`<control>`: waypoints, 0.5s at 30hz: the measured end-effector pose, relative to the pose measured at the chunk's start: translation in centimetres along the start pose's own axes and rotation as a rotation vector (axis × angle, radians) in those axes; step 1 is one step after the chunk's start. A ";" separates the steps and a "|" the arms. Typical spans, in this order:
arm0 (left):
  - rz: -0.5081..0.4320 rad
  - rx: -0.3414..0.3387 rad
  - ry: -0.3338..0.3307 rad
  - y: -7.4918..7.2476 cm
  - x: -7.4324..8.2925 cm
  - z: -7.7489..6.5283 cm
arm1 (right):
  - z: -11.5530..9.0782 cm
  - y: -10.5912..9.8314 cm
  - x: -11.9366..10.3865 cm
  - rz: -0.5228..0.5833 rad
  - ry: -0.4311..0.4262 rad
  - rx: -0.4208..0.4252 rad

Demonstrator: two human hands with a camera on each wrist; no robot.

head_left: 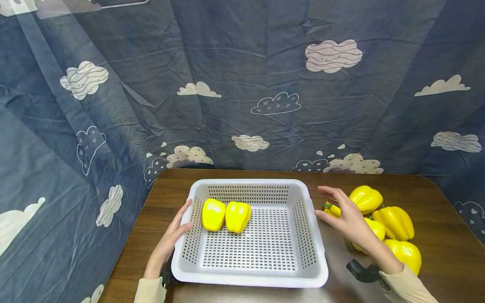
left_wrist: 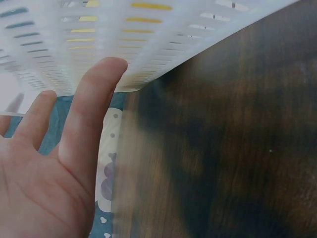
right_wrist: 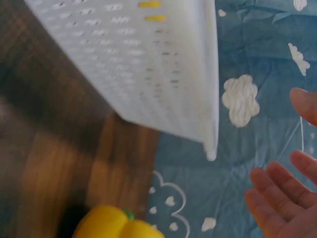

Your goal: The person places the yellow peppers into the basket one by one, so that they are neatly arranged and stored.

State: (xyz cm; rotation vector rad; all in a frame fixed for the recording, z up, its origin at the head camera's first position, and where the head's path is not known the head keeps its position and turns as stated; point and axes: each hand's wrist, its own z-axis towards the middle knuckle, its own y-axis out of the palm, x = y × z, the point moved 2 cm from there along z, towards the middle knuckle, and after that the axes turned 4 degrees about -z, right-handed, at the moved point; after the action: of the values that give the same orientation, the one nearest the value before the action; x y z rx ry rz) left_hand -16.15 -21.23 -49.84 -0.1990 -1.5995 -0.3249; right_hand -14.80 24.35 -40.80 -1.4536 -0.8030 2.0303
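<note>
Two yellow bell peppers [head_left: 214, 215] [head_left: 237, 216] stand side by side in the left part of a white perforated plastic basket [head_left: 250, 279]. Against the basket's left rim rests my left hand [head_left: 170, 238], fingers extended; in the left wrist view its thumb and fingers [left_wrist: 91, 111] lie by the slotted outer wall. My right hand [head_left: 350, 219] hovers between the basket's right rim and a group of bell peppers [head_left: 394, 222], thumb and fingers apart, nothing between them. It partly hides some of those peppers. The right wrist view shows its spread fingers [right_wrist: 277, 193] beside the basket.
The basket stands on a dark brown wooden table [head_left: 447, 235]. Behind and to the left hangs a blue cloth [head_left: 235, 54] with white clouds. A black strap piece [head_left: 361, 271] sits by my right wrist.
</note>
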 end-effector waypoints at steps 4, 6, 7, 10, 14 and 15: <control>-0.002 -0.001 0.003 0.0 0.0 0.0 | -0.7 -0.3 0.9 -0.005 0.011 0.016; -0.002 -0.002 0.006 0.0 0.0 0.0 | -1.1 -0.4 1.3 -0.004 0.016 0.021; -0.001 -0.003 0.007 -0.1 0.0 0.0 | -1.2 -0.4 1.5 -0.002 0.019 0.023; 0.003 0.000 0.007 -0.1 -0.1 -0.1 | -1.5 -0.5 2.0 -0.004 0.025 0.029; 0.005 0.007 0.003 -0.1 -0.1 0.0 | -1.7 -0.5 2.6 -0.021 0.033 0.036; 0.004 0.007 0.002 -0.1 -0.1 0.0 | -1.7 -0.5 2.8 -0.024 0.036 0.038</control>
State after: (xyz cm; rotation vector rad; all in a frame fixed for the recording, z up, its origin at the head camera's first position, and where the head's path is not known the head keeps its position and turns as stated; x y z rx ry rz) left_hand -16.14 -21.28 -49.95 -0.1963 -1.5976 -0.3160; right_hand -13.94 26.96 -42.73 -1.4492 -0.7597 1.9853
